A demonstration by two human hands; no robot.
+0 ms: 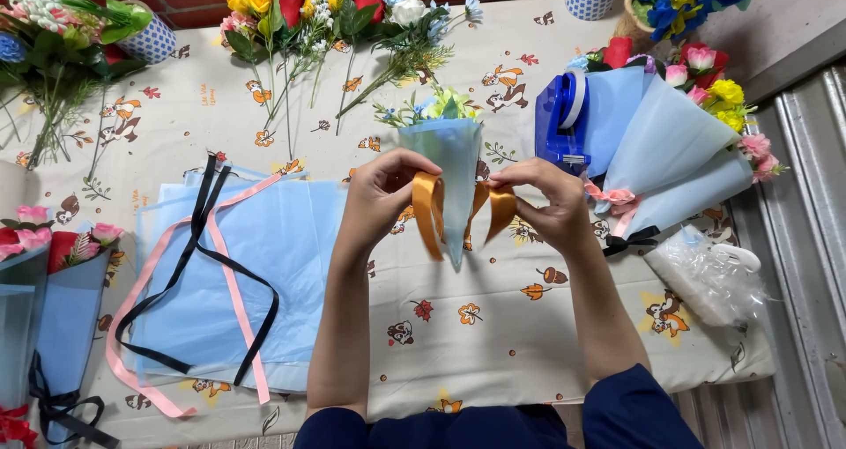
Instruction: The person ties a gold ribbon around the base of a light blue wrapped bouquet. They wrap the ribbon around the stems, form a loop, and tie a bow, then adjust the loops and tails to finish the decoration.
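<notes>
Glossy satin ribbon [429,204] (orange), matt translucent wrapping paper [448,149].

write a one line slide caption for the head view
Both hands, left hand and right hand, loop orange ribbon around a blue-wrapped bouquet.

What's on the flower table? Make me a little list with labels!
Left hand: pinches an orange ribbon
Right hand: pinches the ribbon's other loop
Between the hands: small bouquet in a light blue paper cone
Left of the hands: blue wrapping sheets with a pink ribbon and a black ribbon on top
Right of the hands: blue tape dispenser, finished bouquets
Far edge: loose flowers
Table cover: cartoon print
</notes>
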